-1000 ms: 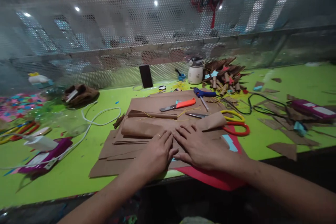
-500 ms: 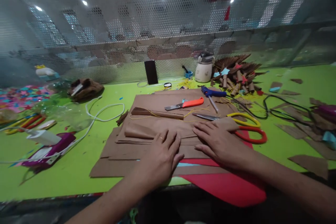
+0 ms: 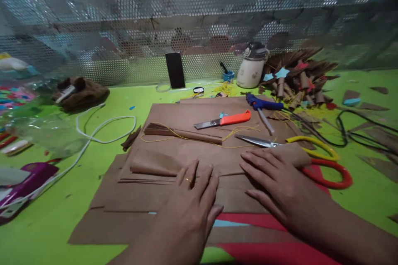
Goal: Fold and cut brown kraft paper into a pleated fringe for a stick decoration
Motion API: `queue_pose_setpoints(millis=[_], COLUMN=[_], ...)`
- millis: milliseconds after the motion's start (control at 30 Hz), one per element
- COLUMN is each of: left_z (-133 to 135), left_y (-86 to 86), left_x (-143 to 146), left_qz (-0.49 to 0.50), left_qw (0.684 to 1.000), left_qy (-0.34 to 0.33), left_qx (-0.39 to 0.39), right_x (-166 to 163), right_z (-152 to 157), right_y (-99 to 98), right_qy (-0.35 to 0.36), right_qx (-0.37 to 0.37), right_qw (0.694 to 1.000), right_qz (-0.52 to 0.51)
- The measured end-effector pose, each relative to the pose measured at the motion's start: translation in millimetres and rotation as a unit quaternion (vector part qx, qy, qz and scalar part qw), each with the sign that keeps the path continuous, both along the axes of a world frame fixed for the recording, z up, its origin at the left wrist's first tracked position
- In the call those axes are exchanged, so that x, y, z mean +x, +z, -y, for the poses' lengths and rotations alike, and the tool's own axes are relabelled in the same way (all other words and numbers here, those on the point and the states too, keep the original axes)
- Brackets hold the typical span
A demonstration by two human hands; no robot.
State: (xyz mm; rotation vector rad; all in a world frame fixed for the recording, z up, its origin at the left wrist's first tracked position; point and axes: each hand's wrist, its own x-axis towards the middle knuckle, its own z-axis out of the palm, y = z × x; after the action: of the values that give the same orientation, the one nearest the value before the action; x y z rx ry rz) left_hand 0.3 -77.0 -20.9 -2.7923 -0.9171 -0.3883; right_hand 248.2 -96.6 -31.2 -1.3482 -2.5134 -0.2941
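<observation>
My left hand (image 3: 189, 207) lies flat with fingers spread on a stack of brown paper sheets (image 3: 161, 192). My right hand (image 3: 281, 184) also rests flat and open on the brown paper, a little to the right, its fingertips near a folded edge (image 3: 231, 167). A rolled brown paper cone (image 3: 152, 162) lies left of my left hand. Beyond it sits a fringed brown paper stick (image 3: 183, 133) with yellow thread. Red paper (image 3: 273, 252) shows under the brown sheets.
Scissors with yellow and red handles (image 3: 314, 155) lie right of my right hand. An orange-handled knife (image 3: 224, 120), a blue glue gun (image 3: 263, 105), a white jar (image 3: 251, 70), a pile of brown paper pieces (image 3: 295, 78), a black phone (image 3: 175, 70) and a white cable (image 3: 102, 126) sit on the green table (image 3: 46, 223).
My hands have moved apart along the fold, the right hand sliding to the right. The camera has tilted down and come closer to the table.
</observation>
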Motion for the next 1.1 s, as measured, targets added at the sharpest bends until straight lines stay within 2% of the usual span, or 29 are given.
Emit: queue_pose_setpoints(millis=[167, 300, 400, 500, 667, 733, 867, 1100], left_z=[-6.7, -8.4, -8.6, -9.5, -9.3, -8.1, -5.2, 0.6], left_y=[-17.0, -37.1, -44.3, -42.8, -27.9, -24.4, -27.2, -26.3], left_x=[-5.8, -8.7, -9.2, -9.7, -10.0, -9.5, -8.4, -6.5], left_qz=[0.013, 0.028, 0.028, 0.031, -0.013, -0.030, 0.000, -0.018], left_qw=[1.000, 0.999, 0.999, 0.999, 1.000, 0.999, 1.000, 0.999], left_qy=[-0.004, 0.002, 0.010, 0.007, 0.006, 0.018, 0.031, 0.038], left_qx=[-0.001, 0.027, 0.023, 0.028, 0.020, 0.005, 0.005, 0.009], right_x=[-1.4, -0.4, -0.6, -3.1, -10.3, -13.5, -18.6, -30.2], right_z=[-6.4, -16.9, -25.3, -31.8, -36.2, -37.1, -42.6, -57.1], right_y=[7.9, 12.0, 12.8, 13.3, 18.5, 22.3, 27.4, 28.5], right_qy=[0.057, 0.062, 0.063, 0.070, 0.067, 0.052, 0.016, -0.060], right_qx=[-0.039, -0.066, -0.065, -0.046, -0.029, -0.065, -0.148, -0.208], right_qw=[0.997, 0.995, 0.995, 0.996, 0.997, 0.995, 0.984, 0.969], right_qz=[0.025, 0.033, 0.033, 0.018, -0.028, -0.051, -0.094, -0.119])
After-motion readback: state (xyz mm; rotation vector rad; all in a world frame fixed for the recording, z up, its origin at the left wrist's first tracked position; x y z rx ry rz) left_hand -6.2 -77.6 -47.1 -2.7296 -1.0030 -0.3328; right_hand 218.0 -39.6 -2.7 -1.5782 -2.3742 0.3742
